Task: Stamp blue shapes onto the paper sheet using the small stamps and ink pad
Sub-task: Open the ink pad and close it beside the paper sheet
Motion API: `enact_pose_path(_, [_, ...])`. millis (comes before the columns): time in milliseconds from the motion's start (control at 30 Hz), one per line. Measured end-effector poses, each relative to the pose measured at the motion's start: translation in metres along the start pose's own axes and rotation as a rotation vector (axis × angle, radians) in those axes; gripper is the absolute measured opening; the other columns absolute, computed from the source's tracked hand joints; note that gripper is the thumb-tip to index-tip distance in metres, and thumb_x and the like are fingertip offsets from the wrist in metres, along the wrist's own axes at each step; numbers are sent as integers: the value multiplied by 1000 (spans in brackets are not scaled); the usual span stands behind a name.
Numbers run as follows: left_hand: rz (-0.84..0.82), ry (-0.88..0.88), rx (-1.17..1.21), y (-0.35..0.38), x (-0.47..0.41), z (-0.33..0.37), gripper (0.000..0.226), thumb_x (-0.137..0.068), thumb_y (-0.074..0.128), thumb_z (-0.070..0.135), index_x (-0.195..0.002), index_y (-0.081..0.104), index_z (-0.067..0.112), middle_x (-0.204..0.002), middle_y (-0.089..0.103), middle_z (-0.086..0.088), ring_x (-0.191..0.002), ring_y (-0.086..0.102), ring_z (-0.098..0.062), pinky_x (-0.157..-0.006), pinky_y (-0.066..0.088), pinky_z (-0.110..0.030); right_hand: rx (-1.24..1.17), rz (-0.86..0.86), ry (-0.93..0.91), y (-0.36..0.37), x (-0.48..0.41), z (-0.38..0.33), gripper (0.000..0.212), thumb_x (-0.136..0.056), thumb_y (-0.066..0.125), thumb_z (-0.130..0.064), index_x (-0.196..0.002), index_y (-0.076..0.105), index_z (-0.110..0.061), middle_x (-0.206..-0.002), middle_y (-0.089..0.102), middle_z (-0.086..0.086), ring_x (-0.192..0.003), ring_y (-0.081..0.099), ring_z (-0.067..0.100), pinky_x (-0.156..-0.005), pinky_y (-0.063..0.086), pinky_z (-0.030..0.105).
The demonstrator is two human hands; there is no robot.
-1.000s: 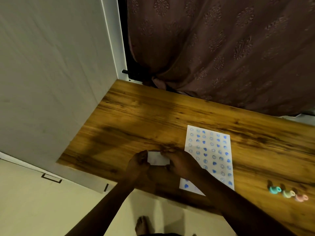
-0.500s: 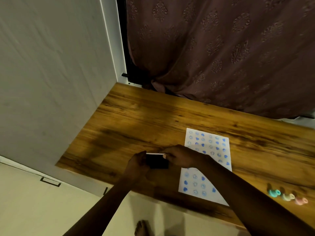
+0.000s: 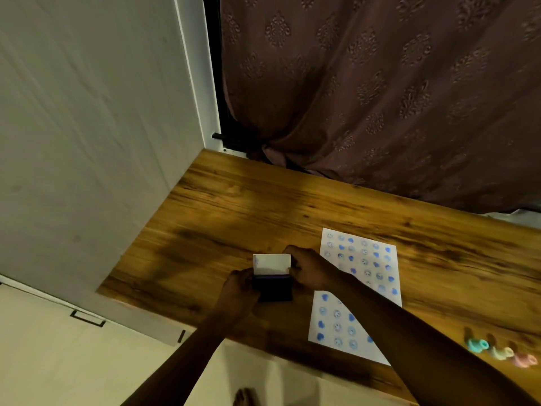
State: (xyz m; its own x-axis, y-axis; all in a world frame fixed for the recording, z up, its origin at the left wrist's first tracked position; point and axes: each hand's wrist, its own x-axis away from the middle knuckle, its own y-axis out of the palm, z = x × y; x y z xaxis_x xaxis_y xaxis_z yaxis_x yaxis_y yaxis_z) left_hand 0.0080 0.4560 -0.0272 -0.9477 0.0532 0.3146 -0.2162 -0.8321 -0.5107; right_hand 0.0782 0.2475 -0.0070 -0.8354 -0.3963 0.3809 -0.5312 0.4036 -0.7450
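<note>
The ink pad (image 3: 273, 290) lies near the table's front edge with its white lid (image 3: 272, 262) swung up and the dark pad showing. My left hand (image 3: 241, 288) grips the pad's left side. My right hand (image 3: 310, 269) holds the lid's right edge. To the right lies the paper sheet (image 3: 358, 291), covered with rows of blue stamped shapes; my right forearm crosses its middle. Three small stamps, teal (image 3: 476, 345), pale yellow (image 3: 502, 353) and pink (image 3: 524, 360), lie on their sides at the table's right front.
The wooden table (image 3: 263, 206) meets a grey wall (image 3: 87, 142) on the left and a brown patterned curtain (image 3: 380, 98) behind. A bare foot (image 3: 244, 398) shows on the floor below the table's front edge.
The ink pad's lid was flat and shut a second ago; it has been lifted and now stands open. Both hands stayed on the pad.
</note>
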Motion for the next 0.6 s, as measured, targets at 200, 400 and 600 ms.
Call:
enact_pose_path(200, [7, 9, 2, 2, -1, 0, 45, -97, 58, 2, -142, 58, 9, -141, 65, -15, -131, 62, -30, -111, 49, -38, -83, 163, 69, 12, -1, 0, 55, -87, 77, -13, -138, 57, -19, -133, 67, 7, -123, 63, 25, -95, 53, 27])
enact_pose_path(400, [33, 20, 11, 6, 0, -2, 44, -97, 60, 2, -141, 59, 7, -140, 65, -15, -131, 62, -30, -110, 46, -34, -119, 307, 187, 23, -2, -4, 56, -84, 81, -16, -136, 58, -17, -121, 72, 7, -112, 68, 25, -90, 55, 32])
enact_pose_path(600, [38, 17, 0, 7, 0, -4, 40, -95, 65, 14, -135, 63, 11, -133, 70, -13, -120, 66, -20, -91, 49, -5, -154, 337, 249, 26, 0, -4, 32, -86, 78, -11, -117, 68, -12, -118, 73, 6, -111, 68, 24, -96, 57, 36])
